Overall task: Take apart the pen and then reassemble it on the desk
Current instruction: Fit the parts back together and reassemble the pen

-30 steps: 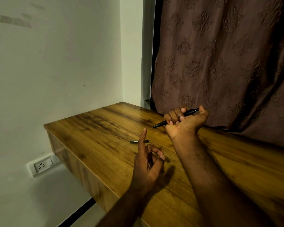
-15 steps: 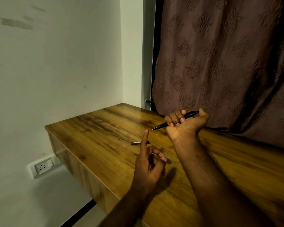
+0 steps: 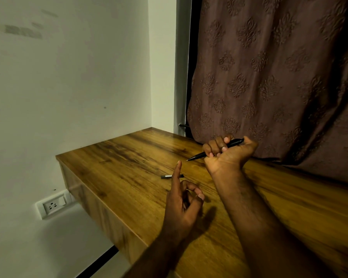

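I see bare table (image 3: 129, 177) toward frame left; my right hand (image 3: 227, 155) fist-wraps the black pen (image 3: 197, 156), my left hand (image 3: 181, 205) loosely curled, empty.

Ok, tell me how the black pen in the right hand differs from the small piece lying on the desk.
The black pen is held off the desk in the right hand's closed fist; the small piece lies loose on the desk, untouched.
The pen is longer; the piece is a short stub.
The pen tilts, tip pointing down-left; the piece lies flat.
The pen looks all black; the piece shows a pale band.
Both are slim and dark.
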Action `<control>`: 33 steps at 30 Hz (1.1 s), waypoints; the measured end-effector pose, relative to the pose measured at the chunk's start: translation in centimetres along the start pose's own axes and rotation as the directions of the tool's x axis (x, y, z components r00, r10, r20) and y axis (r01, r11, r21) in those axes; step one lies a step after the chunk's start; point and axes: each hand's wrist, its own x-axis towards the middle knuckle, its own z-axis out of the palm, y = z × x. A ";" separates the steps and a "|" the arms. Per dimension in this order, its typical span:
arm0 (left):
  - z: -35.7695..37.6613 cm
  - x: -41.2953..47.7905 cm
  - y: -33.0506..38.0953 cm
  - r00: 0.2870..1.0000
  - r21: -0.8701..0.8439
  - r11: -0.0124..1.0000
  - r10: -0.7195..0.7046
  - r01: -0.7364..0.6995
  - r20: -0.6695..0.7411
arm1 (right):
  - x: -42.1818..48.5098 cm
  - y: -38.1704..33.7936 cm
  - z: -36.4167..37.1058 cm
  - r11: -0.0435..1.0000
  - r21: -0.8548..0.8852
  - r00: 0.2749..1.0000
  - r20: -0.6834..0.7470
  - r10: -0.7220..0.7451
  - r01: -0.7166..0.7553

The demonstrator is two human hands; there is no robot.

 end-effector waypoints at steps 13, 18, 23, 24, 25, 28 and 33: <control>0.0 -0.1 0.0 1.000 -0.045 0.999 -0.019 0.019 0.002 | 0.0 0.1 0.0 1.000 -0.006 1.000 -0.017 -0.019 0.019; 0.1 -0.1 0.1 1.000 -0.060 0.998 -0.029 0.029 -0.002 | 0.0 0.1 0.1 1.000 -0.008 1.000 -0.011 -0.020 0.020; 0.0 0.0 -0.2 1.000 -0.017 0.999 -0.031 0.031 -0.007 | -0.1 0.1 0.1 0.999 -0.027 1.000 -0.018 -0.021 0.020; 0.0 0.0 -0.3 1.000 0.005 1.000 -0.021 0.021 -0.007 | -0.1 0.2 0.1 0.999 -0.027 1.000 -0.018 -0.020 0.020; 0.0 0.0 -0.3 1.000 0.022 1.000 -0.014 0.014 -0.008 | -0.1 0.2 0.1 0.999 -0.027 1.000 -0.018 -0.020 0.020; 0.0 0.0 -0.4 1.000 0.047 0.999 -0.004 0.004 -0.002 | -0.1 0.2 0.2 0.999 -0.027 1.000 -0.012 -0.022 0.021; 0.1 -0.1 -0.3 1.000 0.055 0.998 0.008 -0.008 -0.001 | -0.4 0.4 0.2 0.999 -0.028 1.000 0.003 -0.022 0.022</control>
